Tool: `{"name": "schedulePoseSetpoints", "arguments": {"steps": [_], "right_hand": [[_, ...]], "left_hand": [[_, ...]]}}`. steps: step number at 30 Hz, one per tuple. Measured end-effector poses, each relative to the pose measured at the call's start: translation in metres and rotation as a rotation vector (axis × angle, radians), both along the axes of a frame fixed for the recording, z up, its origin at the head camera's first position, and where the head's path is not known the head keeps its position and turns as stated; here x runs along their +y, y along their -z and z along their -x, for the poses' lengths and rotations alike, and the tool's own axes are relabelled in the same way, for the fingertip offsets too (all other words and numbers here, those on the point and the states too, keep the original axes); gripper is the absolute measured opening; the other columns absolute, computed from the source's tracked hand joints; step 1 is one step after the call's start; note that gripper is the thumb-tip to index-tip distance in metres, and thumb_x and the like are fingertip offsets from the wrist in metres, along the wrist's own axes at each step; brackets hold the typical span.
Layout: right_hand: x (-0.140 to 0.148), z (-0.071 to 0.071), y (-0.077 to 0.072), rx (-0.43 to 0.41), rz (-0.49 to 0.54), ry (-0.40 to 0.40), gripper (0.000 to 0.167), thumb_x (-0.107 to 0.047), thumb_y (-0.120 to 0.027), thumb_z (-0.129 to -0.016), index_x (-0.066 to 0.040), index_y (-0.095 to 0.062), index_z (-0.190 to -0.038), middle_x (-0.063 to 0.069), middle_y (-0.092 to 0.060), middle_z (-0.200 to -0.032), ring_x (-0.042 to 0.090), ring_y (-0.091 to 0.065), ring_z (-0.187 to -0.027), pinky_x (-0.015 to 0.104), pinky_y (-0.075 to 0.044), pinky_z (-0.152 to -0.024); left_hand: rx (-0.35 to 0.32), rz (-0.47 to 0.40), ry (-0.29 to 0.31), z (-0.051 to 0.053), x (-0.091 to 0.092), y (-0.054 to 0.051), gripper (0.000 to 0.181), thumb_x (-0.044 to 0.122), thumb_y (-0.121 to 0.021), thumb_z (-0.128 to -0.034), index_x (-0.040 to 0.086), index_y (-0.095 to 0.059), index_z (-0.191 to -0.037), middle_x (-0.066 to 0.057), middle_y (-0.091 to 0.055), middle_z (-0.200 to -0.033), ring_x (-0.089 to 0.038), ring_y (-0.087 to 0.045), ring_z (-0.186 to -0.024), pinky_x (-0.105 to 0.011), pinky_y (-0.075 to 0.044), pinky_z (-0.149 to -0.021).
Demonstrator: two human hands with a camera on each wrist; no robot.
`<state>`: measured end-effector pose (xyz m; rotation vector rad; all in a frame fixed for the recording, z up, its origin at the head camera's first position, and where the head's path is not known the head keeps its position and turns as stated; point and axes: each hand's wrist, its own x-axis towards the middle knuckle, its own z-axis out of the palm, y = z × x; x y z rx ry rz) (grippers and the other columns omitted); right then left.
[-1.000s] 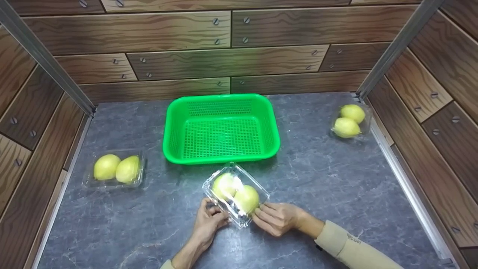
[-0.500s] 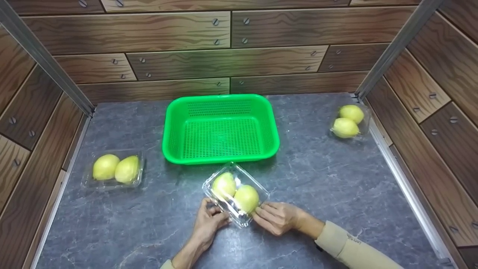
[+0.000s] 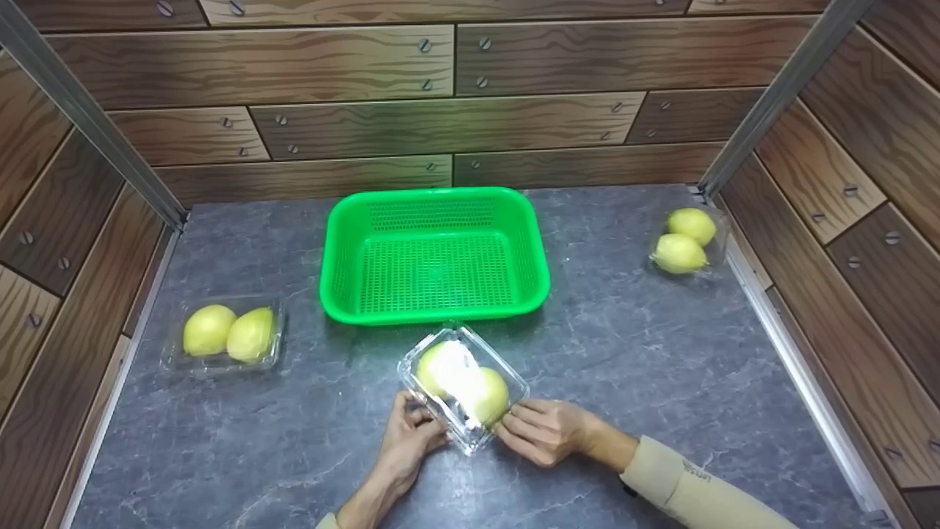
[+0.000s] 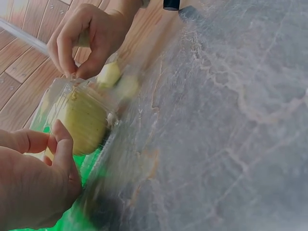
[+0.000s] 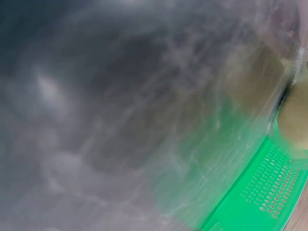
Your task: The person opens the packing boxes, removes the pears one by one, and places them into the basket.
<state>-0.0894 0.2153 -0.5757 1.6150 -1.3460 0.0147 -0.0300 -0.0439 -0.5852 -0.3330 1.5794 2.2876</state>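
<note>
A clear plastic box [image 3: 479,351] holding two yellow-green fruits [image 3: 490,397] sits turned at an angle just in front of the green basket [image 3: 435,316]. My left hand [image 3: 408,448] pinches the box's near left edge, and my right hand [image 3: 547,432] pinches its near right edge. In the left wrist view the right hand's fingers [image 4: 86,43] meet at the rim of the box, while the left hand [image 4: 41,178] has its thumb and fingertip together beside it. Part of a fruit [image 5: 294,115] shows at the right border of the right wrist view; no hand is clear there.
Another clear box with two yellow fruits [image 3: 209,330] lies at the left of the grey table [image 3: 294,426]. A third box with two yellow fruits [image 3: 679,253] stands at the back right. Wood-patterned walls [image 3: 352,66] enclose the back and sides.
The near corner of the box has shifted slightly toward me, and the glare on its lid has grown. Both hands have stayed in nearly the same place.
</note>
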Motion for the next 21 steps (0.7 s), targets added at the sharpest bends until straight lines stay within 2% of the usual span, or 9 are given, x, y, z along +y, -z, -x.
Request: {"name": "schedulePoseSetpoints", "arguments": {"steps": [6, 12, 19, 20, 21], "right_hand": [[0.002, 0.0, 0.005, 0.025, -0.027, 0.016, 0.024, -0.017, -0.058, -0.098, -0.009, -0.08, -0.093, 0.002, -0.079, -0.081, 0.014, -0.075, -0.068, 0.026, -0.066, -0.066], [0.003, 0.0, 0.005, 0.084, -0.055, 0.029, 0.024, -0.019, -0.059, -0.099, -0.009, -0.08, -0.094, 0.003, -0.08, -0.082, 0.014, -0.075, -0.068, 0.026, -0.066, -0.065], [0.002, 0.002, 0.002, 0.111, -0.05, 0.033, 0.023, -0.016, -0.059, -0.1, -0.012, -0.08, -0.09, 0.001, -0.079, -0.08, 0.011, -0.074, -0.065, 0.023, -0.065, -0.063], [0.002, 0.003, -0.001, 0.175, -0.037, 0.065, 0.023, -0.013, -0.058, -0.1, -0.014, -0.078, -0.088, -0.002, -0.077, -0.076, 0.008, -0.071, -0.062, 0.019, -0.063, -0.061], [0.002, 0.004, -0.005, 0.177, -0.005, 0.06, 0.026, -0.01, -0.057, -0.1, -0.014, -0.076, -0.083, -0.004, -0.075, -0.073, 0.006, -0.068, -0.059, 0.017, -0.061, -0.058]], "left_hand": [[0.015, -0.001, -0.004, 0.001, -0.001, -0.001, 0.05, -0.009, -0.068, -0.0857, 0.002, -0.037, -0.123, -0.002, -0.068, -0.092, -0.013, -0.071, -0.08, -0.026, -0.064, -0.072], [0.027, 0.006, 0.006, 0.001, -0.001, 0.0, 0.049, -0.011, -0.065, -0.083, 0.002, -0.037, -0.121, -0.001, -0.069, -0.092, -0.013, -0.07, -0.08, -0.025, -0.063, -0.07], [0.028, 0.007, 0.001, 0.002, -0.002, 0.0, 0.051, -0.013, -0.065, -0.0818, 0.003, -0.036, -0.12, -0.003, -0.067, -0.095, -0.01, -0.067, -0.075, -0.023, -0.062, -0.07], [0.032, 0.01, 0.001, 0.002, -0.002, 0.0, 0.051, -0.013, -0.066, -0.0817, 0.003, -0.036, -0.12, -0.002, -0.066, -0.094, -0.009, -0.067, -0.074, -0.023, -0.062, -0.07], [0.035, 0.016, 0.002, 0.001, -0.002, 0.0, 0.051, -0.014, -0.065, -0.0816, 0.003, -0.036, -0.12, -0.002, -0.064, -0.093, -0.008, -0.066, -0.073, -0.024, -0.062, -0.069]]}}
